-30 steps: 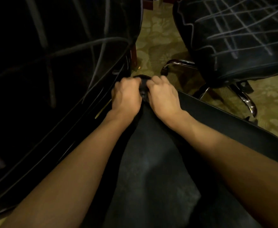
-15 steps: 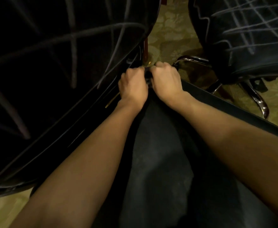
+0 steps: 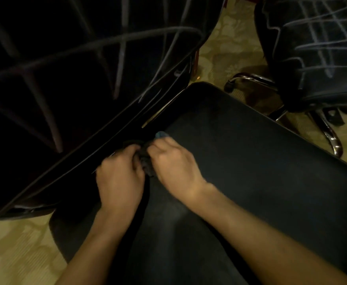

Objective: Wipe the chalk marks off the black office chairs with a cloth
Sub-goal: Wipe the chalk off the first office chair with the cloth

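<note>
A dark cloth (image 3: 146, 161) is bunched between my two hands on the seat of the nearest black chair (image 3: 261, 161). My left hand (image 3: 120, 177) grips its left side and my right hand (image 3: 174, 163) grips its right side, knuckles up. A small bluish corner of the cloth (image 3: 161, 134) pokes out beyond my right fingers. This seat shows only faint smears. The black chair on the left (image 3: 65, 79) carries many crossing chalk lines. Another black chair at the top right (image 3: 316, 48) is also covered in a chalk grid.
Patterned beige carpet (image 3: 226, 48) shows between the chairs and at the lower left. The chrome legs of the right chair's base (image 3: 331, 136) spread over the floor close to the near seat's right edge.
Both hands have drawn the cloth back toward me along the seat, away from its far corner. That far corner of the seat is now uncovered.
</note>
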A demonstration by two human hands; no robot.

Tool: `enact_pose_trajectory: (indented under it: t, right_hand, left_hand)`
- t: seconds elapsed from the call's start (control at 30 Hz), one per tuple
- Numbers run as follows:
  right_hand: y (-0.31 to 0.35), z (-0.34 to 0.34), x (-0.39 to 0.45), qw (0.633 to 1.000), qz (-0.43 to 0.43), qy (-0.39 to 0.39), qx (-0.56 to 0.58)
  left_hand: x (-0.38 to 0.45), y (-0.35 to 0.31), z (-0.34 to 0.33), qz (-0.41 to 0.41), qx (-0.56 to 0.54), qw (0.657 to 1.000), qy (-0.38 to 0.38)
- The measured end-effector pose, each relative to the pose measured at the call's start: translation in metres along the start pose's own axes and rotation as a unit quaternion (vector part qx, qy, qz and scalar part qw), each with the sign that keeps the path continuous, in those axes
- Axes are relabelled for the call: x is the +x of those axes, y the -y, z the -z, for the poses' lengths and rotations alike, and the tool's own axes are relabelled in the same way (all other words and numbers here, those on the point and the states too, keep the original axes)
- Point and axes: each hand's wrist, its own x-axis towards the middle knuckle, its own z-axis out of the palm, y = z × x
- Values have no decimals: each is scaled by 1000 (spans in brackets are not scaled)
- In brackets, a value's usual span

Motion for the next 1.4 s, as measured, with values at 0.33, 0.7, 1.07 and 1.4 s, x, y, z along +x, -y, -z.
enact_pose_trajectory:
  t: [0.33,0.7,1.07,1.4]
  right_hand:
    - [-79,39,65,981,-133,-10,-144]
    - [92,-47,8,993,82,73,49]
    - [95,-55,24,985,132,113,2]
    - [-43,8,68,990,64,85,-95]
  left_hand:
    - [81,-63,-46,-34,-18,999,24]
    - [-83,99,33,60,9,994,-88]
    - [-60,104,33,105,62,987,-106]
    - [45,-10,-32,53,94,994,-6]
